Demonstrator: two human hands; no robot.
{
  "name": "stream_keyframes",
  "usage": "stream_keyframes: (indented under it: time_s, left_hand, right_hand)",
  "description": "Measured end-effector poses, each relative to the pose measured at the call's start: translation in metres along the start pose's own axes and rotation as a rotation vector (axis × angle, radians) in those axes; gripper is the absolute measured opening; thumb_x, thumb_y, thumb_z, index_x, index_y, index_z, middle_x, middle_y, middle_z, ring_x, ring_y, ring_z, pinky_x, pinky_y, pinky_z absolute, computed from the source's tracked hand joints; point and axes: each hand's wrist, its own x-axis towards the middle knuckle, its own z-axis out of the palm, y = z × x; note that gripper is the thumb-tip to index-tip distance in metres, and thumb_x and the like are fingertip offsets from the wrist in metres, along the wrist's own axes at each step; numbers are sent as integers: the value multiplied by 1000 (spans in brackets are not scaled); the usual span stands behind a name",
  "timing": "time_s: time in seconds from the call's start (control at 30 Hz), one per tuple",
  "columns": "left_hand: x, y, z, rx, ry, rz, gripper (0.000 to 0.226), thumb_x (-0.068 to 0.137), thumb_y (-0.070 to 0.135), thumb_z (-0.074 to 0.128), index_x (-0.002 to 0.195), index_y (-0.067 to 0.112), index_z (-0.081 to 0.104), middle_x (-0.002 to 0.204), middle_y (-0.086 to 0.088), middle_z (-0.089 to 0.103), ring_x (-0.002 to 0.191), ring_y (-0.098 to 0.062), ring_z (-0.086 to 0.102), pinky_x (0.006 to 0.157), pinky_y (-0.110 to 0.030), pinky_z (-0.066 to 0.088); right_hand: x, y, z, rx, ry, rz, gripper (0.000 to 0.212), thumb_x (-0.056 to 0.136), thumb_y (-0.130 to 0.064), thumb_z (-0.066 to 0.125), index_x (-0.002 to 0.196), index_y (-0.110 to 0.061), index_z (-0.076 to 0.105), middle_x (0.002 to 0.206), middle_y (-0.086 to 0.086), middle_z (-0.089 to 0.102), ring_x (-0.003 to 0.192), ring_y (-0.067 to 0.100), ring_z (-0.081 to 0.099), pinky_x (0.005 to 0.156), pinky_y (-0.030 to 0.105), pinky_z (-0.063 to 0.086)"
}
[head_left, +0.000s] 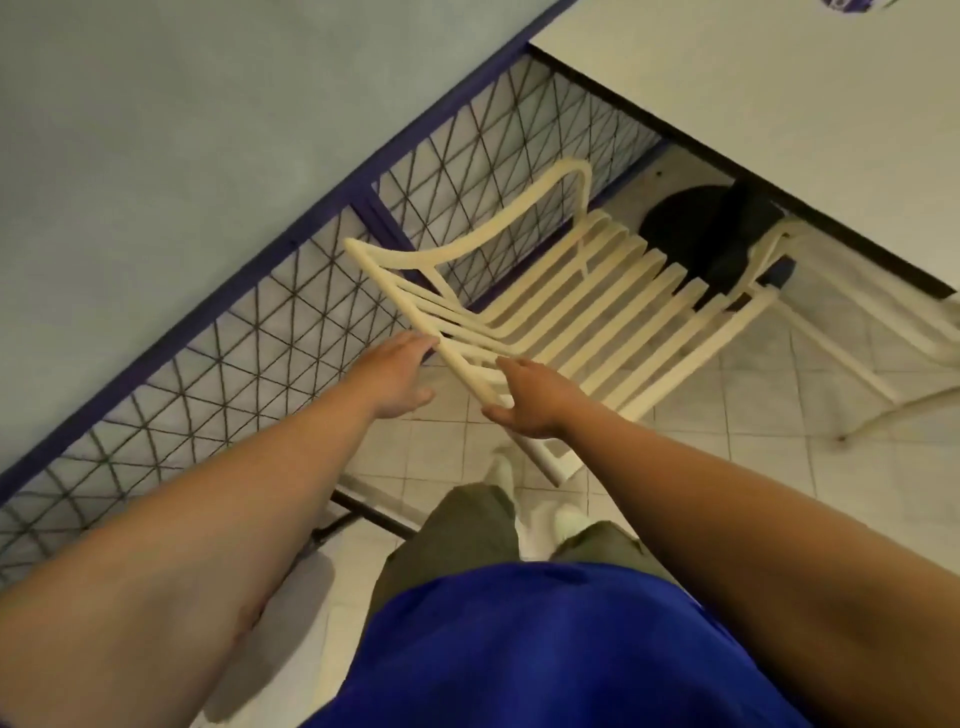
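Observation:
A cream slatted plastic chair (587, 306) stands on the tiled floor, its seat partly under a white table (779, 93). Its backrest top rail runs diagonally toward me. My left hand (397, 382) reaches to that rail with fingers straight, fingertips at the rail's left side. My right hand (527, 402) lies at the lower end of the rail, fingers extended along it and thumb spread below; no curl round the rail shows. Both forearms stretch out from the bottom of the view.
A bed with a light blue mattress (208, 130) and a purple frame with wire mesh (291, 322) runs along the left. A black round object (696, 228) sits under the table. A second cream chair (852, 332) stands right. My legs and white shoes stand on the tiles (753, 415).

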Motion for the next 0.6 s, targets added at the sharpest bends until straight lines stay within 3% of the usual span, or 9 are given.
stream_keyframes:
  time_s: [0.2,0.3,0.47,0.6]
  left_hand:
    - [78,-26,-22,254,-129,237,93,75,34,84,151,32,32,159,4,30,146,-21,26,117,-44,24]
    - [111,-43,-30,385,-217,340,90,77,37,81,152,34,31,157,5,33,143,-21,29,117,-42,22]
    - [165,-72,-51,495,-337,415,76,79,39,77,144,45,38,139,7,55,122,-20,53,97,-40,46]
    - [192,-77,-63,551,-437,467,78,85,28,71,143,61,30,148,9,48,127,-22,50,97,-42,49]
  right_hand:
    - [31,3,13,132,-121,160,85,86,-58,63,151,-14,30,148,11,45,131,30,46,106,43,40]
    - [45,-1,17,178,-159,258,82,87,-54,64,150,-15,30,141,12,51,122,30,52,101,44,44]
    - [65,-24,42,270,-139,386,70,85,-29,65,146,-21,32,127,9,58,106,29,59,90,45,51]
    - [72,-30,52,310,-56,474,84,80,-13,68,150,-35,25,128,2,54,109,25,56,92,45,51]
